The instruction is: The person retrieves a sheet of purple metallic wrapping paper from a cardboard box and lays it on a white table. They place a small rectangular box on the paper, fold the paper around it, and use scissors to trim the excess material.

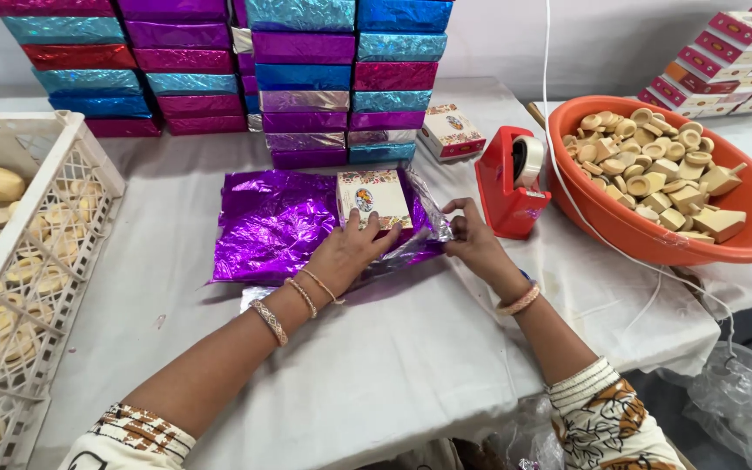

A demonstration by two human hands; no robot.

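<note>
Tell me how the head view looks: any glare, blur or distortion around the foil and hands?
Head view: sharp and evenly lit; purple foil sheet throws crinkled glare; soft shadows under left hand and right hand; wide-angle bending at edges, seen on white crate.

White-clothed table carries foil sheet, tape dispenser, orange basin.

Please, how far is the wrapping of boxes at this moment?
Done: many foil-wrapped boxes are stacked at the back of the white-covered table. In hand: the left hand presses one small cream printed cardboard box onto a crinkled purple foil sheet, while the right hand pinches the sheet's right edge; the box top is not yet covered. Left: unwrapped printed boxes wait at the far right.
</note>
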